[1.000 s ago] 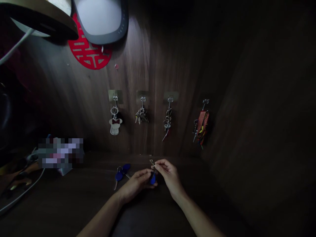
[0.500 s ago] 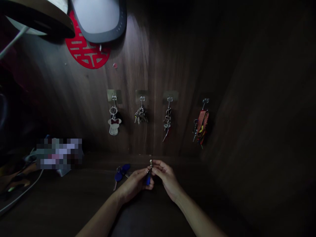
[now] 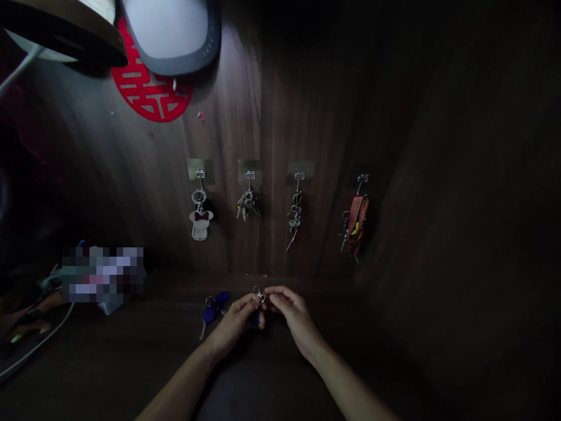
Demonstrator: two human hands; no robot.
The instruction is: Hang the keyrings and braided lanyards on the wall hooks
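Note:
My left hand (image 3: 236, 323) is closed, pinching a keychain with a silver clasp (image 3: 258, 290) that sticks up past the fingertips. Something blue hangs below, mostly covered by the fingers. Just right of the clasp is my right hand (image 3: 290, 313), index finger and thumb stretched toward it and slightly apart. Nothing shows between them; whether a fingertip touches the metal is hard to see. Beside my left hand, a bunch of blue-headed keys (image 3: 209, 314) lies on the dark wooden surface.
Several hooks on the wooden wall carry a key ring with a white bow charm (image 3: 200, 225), bunched keys (image 3: 249, 204), a keychain (image 3: 295, 219) and keys with a reddish strap (image 3: 358, 219). A white cable (image 3: 52, 345) and blurred-out items lie left. A red cut-out ornament (image 3: 151, 96) hangs above.
The clasp has tilted and shifted left with my left hand. My right fingers, which were on the keychain, have come off it. The whole view has moved slightly.

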